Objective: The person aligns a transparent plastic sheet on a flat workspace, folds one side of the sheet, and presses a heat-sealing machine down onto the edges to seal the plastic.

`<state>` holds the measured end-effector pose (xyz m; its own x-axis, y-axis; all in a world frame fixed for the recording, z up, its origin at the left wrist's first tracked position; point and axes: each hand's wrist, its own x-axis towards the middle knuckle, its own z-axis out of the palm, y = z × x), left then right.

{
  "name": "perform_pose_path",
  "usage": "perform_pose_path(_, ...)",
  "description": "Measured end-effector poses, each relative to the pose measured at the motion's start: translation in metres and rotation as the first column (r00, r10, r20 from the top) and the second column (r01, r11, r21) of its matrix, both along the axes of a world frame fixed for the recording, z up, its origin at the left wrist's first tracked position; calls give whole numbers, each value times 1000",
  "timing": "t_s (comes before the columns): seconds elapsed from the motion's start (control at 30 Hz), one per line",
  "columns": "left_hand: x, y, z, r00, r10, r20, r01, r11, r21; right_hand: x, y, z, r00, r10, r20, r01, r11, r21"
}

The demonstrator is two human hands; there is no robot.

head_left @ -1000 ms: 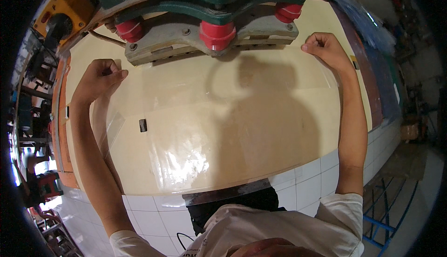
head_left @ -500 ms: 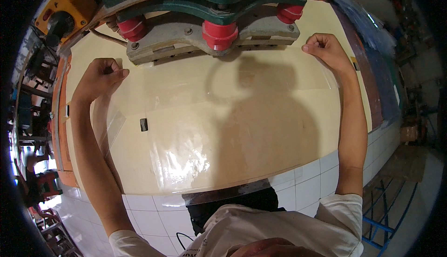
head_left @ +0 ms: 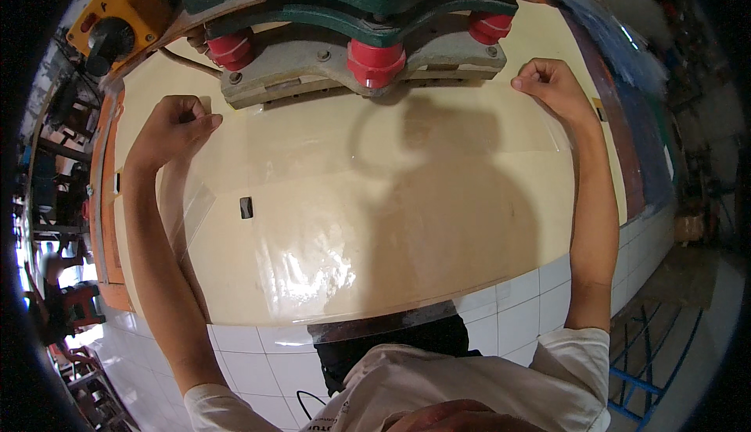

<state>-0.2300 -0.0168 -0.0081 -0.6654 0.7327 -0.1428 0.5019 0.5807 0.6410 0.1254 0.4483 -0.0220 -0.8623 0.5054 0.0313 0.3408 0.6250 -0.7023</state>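
Note:
A clear, glossy plastic sheet (head_left: 313, 275) lies over the cream tabletop and hangs a little past its near edge. My left hand (head_left: 176, 131) is closed in a pinch at the sheet's far left side, near the left end of the press. At the far right, my right hand (head_left: 551, 91) pinches the sheet beside the press's other end. The thin film between my fingers is barely visible. Between the hands stands a heat press head (head_left: 360, 60), a grey metal bar under a dark green casting with red insulators. A shadow covers the middle of the sheet.
A small black block (head_left: 246, 207) sits on the tabletop at left. The yellow control box (head_left: 117, 17) with a black knob stands at the back left. Bluish plastic film (head_left: 610, 48) is piled along the right side. Blue metal bars (head_left: 645, 381) stand at lower right.
The view has shifted slightly, so the press and table appear a little further right. Both hands keep their pinch and hardly move against the sheet.

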Motion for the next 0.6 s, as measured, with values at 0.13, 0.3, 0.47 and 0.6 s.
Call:
perform_pose_path(0.13,-2,-1,-3,1000,-17,-8,17,1000,19,0,-1,-1,1000,-22,-2,22,999,-33)
perform_pose_path(0.3,2,0,1,1000,2,10,-2,1000,14,0,-2,0,1000,-12,-9,12,999,-46)
perform_pose_path(0.47,3,1,3,1000,-9,16,9,1000,6,-1,-2,0,1000,-24,-11,23,998,-67)
perform_pose_path(0.6,1,0,-1,1000,-9,1,9,1000,10,0,-1,-2,999,2,-40,-3,1000,-28)
